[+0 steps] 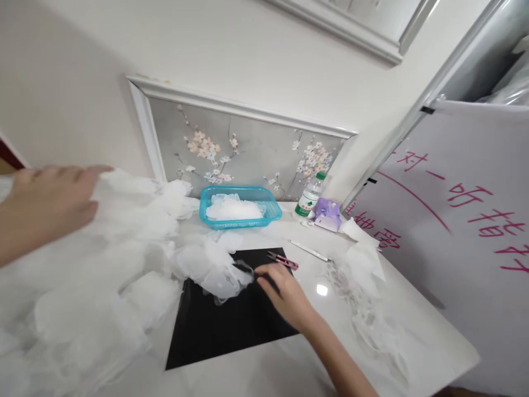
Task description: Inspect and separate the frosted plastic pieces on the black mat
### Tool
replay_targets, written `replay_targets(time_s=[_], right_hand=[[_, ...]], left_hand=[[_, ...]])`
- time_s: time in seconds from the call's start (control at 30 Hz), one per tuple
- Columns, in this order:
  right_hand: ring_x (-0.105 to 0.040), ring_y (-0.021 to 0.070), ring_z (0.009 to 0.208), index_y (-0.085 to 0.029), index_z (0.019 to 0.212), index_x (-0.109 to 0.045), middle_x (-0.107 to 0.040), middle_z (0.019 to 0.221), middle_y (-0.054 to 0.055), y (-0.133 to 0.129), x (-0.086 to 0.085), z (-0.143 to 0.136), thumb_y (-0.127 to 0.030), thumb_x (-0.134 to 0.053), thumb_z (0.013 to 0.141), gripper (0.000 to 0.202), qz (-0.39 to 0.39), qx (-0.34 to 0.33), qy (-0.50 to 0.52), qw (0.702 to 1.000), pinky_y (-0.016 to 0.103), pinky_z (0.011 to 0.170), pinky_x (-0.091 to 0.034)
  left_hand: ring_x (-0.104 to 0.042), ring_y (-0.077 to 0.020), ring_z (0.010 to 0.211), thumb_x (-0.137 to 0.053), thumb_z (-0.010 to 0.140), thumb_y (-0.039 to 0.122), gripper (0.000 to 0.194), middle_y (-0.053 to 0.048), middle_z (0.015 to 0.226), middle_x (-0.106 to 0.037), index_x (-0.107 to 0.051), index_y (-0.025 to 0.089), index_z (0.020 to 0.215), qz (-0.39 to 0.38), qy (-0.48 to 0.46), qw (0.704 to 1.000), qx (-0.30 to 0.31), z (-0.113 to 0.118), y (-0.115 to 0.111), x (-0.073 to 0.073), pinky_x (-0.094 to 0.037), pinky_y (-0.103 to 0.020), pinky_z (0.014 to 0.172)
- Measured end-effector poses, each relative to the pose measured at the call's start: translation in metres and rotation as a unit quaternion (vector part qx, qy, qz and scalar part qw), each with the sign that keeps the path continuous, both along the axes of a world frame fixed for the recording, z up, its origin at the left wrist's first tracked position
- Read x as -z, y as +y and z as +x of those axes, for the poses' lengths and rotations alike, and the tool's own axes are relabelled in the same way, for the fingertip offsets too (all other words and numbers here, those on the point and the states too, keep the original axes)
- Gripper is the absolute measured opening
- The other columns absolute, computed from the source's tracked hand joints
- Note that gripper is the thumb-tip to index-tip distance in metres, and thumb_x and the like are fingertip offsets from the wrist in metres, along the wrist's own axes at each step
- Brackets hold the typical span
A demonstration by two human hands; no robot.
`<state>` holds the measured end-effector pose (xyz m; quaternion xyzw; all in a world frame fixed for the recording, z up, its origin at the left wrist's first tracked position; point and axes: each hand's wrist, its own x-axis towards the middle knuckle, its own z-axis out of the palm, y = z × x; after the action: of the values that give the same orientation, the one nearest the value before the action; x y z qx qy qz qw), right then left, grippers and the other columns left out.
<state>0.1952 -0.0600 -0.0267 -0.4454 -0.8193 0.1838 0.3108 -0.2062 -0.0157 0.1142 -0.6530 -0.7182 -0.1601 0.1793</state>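
A glossy white table (314,270) carries a billowing heap of sheer white fabric (95,286) at its left. Right of that heap lies a flat black rectangular mat (231,331), and on the mat's upper-left part sits a ruffled, translucent white fabric piece (212,270). Pink-handled metal snips (285,260) lie on the mat's upper-right edge, just beside the right hand (283,289). The blades could snag the sheer fabric if it were drawn across them — and the heap, if dragged, might sweep the piece off the mat. The right hand reaches in low, fingers bent, thumb and index near each other at the piece's edge; whether they pinch it, I cannot tell. The left hand (58,204) is blurred over the heap, fingers together and stretched rightward — its grip is unclear.
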Motion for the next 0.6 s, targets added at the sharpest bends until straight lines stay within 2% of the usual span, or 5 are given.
replay_targets(time_s=[0.2,0.37,0.43,0.5,0.6], right_hand=[[-0.051,0.0356,0.115,-0.009,0.118,-0.056,-0.059,0.118,0.021,0.062,0.034,0.076,-0.020,-0.055,0.082,0.039,0.002,0.185,-0.053,0.981,0.056,0.098,-0.040],[-0.050,0.0331,0.120,-0.011,0.118,-0.057,-0.057,0.122,0.020,0.067,0.048,0.082,-0.026,-0.051,0.087,0.034,0.024,0.196,-0.039,0.980,0.055,0.102,-0.039],[-0.051,0.0291,0.120,-0.015,0.117,-0.058,-0.058,0.123,0.016,0.054,0.047,0.066,-0.030,-0.051,0.089,0.032,0.035,0.152,-0.031,0.987,0.049,0.102,-0.042],[-0.049,0.0280,0.123,-0.018,0.117,-0.058,-0.058,0.125,0.014,0.039,0.046,0.048,-0.028,-0.051,0.090,0.030,0.049,0.087,-0.030,0.995,0.050,0.104,-0.041],[-0.044,0.0295,0.129,-0.019,0.125,-0.053,-0.055,0.130,0.013,0.023,0.042,0.026,-0.025,-0.055,0.087,0.038,0.051,0.022,-0.024,0.998,0.053,0.107,-0.037]], left_hand=[[-0.038,-0.0247,0.135,-0.039,0.083,0.030,0.061,0.002,0.148,-0.040,-0.031,0.045,0.142,-0.001,0.119,0.936,0.330,0.059,-0.063,0.063,-0.011,-0.048,0.115],[-0.039,-0.0271,0.134,-0.060,0.080,0.034,0.057,-0.006,0.146,-0.042,-0.049,0.029,0.136,-0.144,0.133,0.923,0.330,0.078,-0.027,0.104,-0.019,-0.043,0.114],[-0.050,-0.0290,0.123,-0.063,0.079,0.026,0.045,-0.011,0.131,-0.058,-0.060,0.023,0.124,-0.181,0.170,0.913,0.324,0.079,-0.003,0.115,-0.032,-0.042,0.106],[-0.062,-0.0254,0.101,-0.056,0.083,0.016,0.025,-0.008,0.103,-0.070,-0.069,0.021,0.104,-0.202,0.188,0.902,0.331,0.080,0.013,0.119,-0.042,-0.037,0.094],[-0.062,-0.0214,0.087,-0.035,0.090,0.011,0.034,-0.006,0.086,-0.069,-0.068,0.020,0.088,-0.179,0.166,0.909,0.337,0.082,0.016,0.105,-0.043,-0.034,0.086]])
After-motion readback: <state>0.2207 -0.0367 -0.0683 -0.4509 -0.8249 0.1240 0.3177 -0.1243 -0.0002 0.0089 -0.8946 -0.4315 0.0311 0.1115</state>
